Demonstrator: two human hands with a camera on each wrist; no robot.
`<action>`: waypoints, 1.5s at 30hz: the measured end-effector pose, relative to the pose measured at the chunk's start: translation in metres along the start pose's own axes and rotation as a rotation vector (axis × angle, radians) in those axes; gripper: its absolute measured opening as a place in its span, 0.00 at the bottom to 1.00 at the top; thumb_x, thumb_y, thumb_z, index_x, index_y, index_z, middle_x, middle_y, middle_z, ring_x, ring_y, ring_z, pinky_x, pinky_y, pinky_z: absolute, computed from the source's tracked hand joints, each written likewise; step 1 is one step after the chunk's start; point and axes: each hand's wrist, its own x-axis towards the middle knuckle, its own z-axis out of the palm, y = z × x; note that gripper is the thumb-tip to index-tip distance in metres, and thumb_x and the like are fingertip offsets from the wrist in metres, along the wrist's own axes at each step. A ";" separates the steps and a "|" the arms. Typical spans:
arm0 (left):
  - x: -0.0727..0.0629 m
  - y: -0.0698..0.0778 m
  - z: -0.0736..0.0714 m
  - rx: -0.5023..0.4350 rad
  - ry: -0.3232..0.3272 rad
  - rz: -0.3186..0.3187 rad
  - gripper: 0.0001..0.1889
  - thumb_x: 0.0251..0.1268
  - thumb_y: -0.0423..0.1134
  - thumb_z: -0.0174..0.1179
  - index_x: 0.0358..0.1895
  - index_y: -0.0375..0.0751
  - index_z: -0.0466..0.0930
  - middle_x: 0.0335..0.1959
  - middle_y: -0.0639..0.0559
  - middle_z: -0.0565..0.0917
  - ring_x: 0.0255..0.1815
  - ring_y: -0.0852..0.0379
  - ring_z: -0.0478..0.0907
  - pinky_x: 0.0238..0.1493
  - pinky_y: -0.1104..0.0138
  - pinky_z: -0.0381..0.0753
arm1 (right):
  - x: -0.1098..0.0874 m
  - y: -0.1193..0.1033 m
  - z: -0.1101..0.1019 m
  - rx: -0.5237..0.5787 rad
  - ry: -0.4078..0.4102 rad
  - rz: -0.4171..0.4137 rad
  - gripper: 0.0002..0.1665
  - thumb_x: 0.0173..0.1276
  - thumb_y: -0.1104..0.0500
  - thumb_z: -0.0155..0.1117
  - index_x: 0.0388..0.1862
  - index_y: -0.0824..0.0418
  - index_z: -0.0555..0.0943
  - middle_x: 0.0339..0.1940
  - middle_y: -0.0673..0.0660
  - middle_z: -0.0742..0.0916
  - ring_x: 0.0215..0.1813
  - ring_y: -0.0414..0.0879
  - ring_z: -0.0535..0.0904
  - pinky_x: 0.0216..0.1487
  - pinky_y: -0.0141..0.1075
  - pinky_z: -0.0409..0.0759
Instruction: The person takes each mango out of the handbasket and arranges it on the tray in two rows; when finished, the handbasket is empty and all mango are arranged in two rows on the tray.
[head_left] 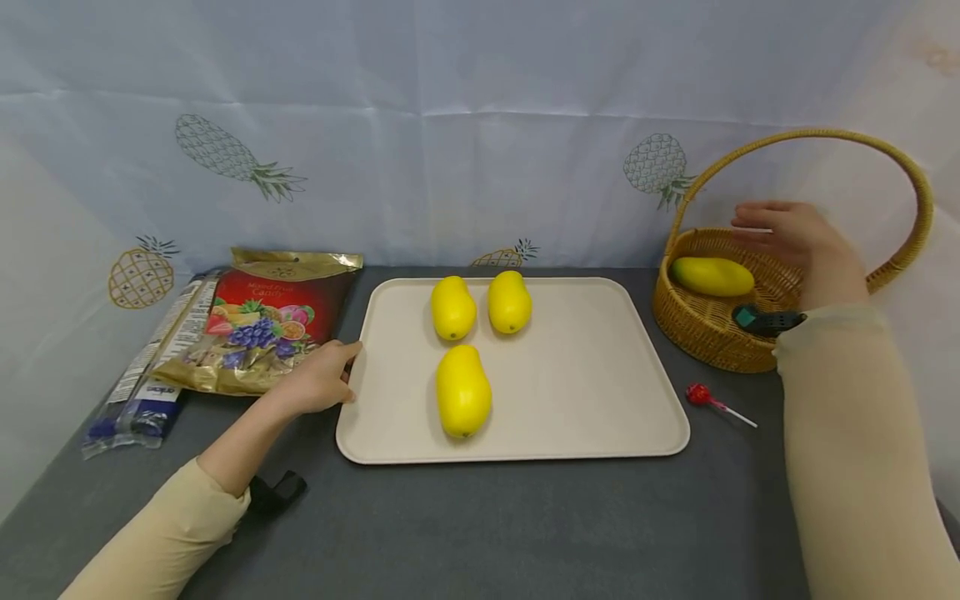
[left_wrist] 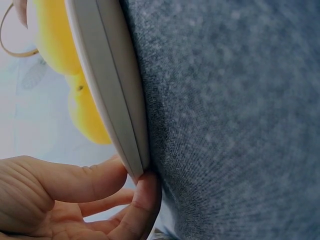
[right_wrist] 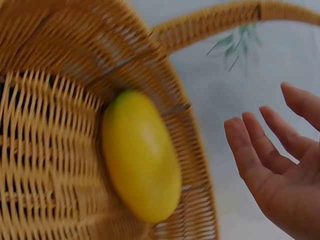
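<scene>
My left hand pinches the left edge of a beige tray, thumb above and a finger beneath the rim in the left wrist view. On the tray lie three yellow mangoes: one at the back left, one beside it and one nearer the front. Over the wicker basket at the right, my right hand hovers with loosely spread fingers and nothing in it. Inside that basket, against its wall, rests another yellow mango with a greenish tip.
A red and gold candy bag lies at the left, partly over a blue and white packet. Between tray and basket is a red lollipop. The basket's tall handle arches near my right hand. A pineapple-print cloth hangs behind.
</scene>
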 end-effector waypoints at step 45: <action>0.001 -0.001 -0.001 0.007 -0.007 0.007 0.41 0.51 0.24 0.67 0.69 0.15 0.58 0.44 0.32 0.75 0.38 0.47 0.70 0.36 0.64 0.70 | 0.012 0.049 -0.010 -0.618 -0.259 0.225 0.54 0.75 0.44 0.54 0.80 0.66 0.34 0.78 0.76 0.41 0.75 0.76 0.48 0.74 0.63 0.60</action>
